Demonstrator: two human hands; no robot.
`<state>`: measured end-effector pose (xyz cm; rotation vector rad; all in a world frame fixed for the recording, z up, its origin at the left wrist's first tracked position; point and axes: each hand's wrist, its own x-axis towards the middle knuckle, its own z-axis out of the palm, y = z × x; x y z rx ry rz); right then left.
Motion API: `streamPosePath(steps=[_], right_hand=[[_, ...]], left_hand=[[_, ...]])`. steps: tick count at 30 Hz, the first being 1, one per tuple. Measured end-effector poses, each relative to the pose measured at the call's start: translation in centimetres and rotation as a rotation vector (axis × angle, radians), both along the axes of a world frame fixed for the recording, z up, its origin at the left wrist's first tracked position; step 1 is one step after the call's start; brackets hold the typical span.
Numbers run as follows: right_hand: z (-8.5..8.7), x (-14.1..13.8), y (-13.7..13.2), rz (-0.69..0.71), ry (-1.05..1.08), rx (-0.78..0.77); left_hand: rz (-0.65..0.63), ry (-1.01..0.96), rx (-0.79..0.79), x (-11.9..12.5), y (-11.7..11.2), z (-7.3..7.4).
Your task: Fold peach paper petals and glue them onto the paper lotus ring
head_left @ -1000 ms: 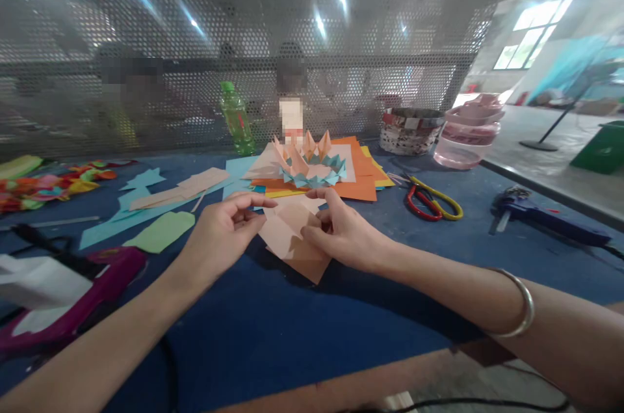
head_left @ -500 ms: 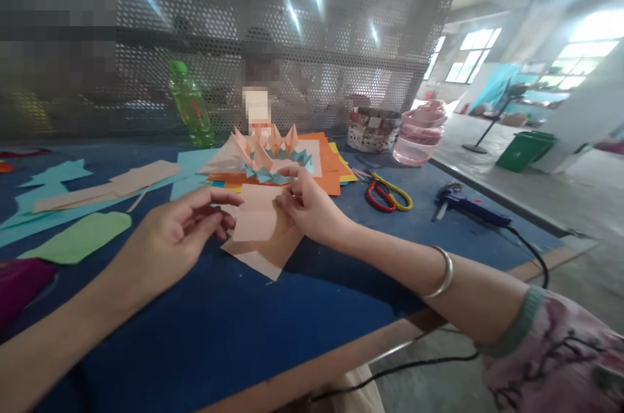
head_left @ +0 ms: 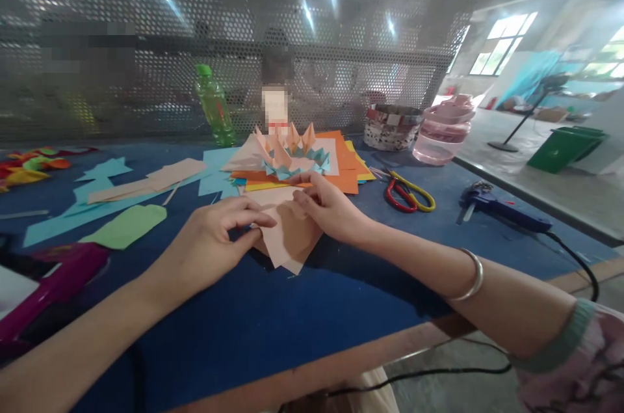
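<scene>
My left hand, head view: my left hand (head_left: 209, 247) is closed, thumb and fingertips pinched on the left edge of the peach paper (head_left: 290, 237).
My right hand: my right hand (head_left: 331, 211) grips the same sheet at its upper right part, fingers curled over the top edge. A silver bangle (head_left: 470, 276) sits on that forearm.
Peach paper: it is held between my two hands, low over the blue surface (head_left: 273, 328) near its front middle. Its lower corner points toward me and is touching the cloth or just above it; I cannot tell which.
Just behind: a folded paper flower (head_left: 287, 153) in peach and light blue rests on a stack of orange sheets (head_left: 348, 172).
To the right: red and yellow scissors (head_left: 409, 195) lie beside the stack. A blue glue gun (head_left: 502, 211) lies further out, near the edge.
Far right back: a woven pot (head_left: 392, 128) and a pink tub (head_left: 443, 133) stand side by side.
To the left: a green paper cutout (head_left: 124, 227), peach strips (head_left: 146, 182) lying on light blue scraps (head_left: 73, 211), and a magenta glue gun (head_left: 58, 276) close to my left forearm.
At the back: a green bottle (head_left: 214, 107) stands against the perforated metal screen (head_left: 244, 42).
</scene>
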<state>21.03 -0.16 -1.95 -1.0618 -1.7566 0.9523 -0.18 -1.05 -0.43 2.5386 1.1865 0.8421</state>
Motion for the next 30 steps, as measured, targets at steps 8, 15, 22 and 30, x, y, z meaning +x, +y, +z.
streamPosePath(steps=[8, 15, 22, 30], right_hand=[[0.0, 0.4, -0.2, -0.116, -0.157, 0.334], [1.2, 0.2, -1.9, 0.25, -0.428, 0.372], [1.3, 1.2, -0.9, 0.462, -0.584, 0.396], [1.5, 1.1, -0.2, 0.515, -0.503, 0.319]], left_hand=[[0.037, 0.133, 0.081, -0.4, 0.2, -0.4], [-0.027, 0.232, 0.043, -0.2, -0.4, -0.2], [-0.138, 0.38, -0.176, -0.7, -0.8, 1.5], [-0.234, 0.47, -0.196, -1.1, -1.1, 2.7]])
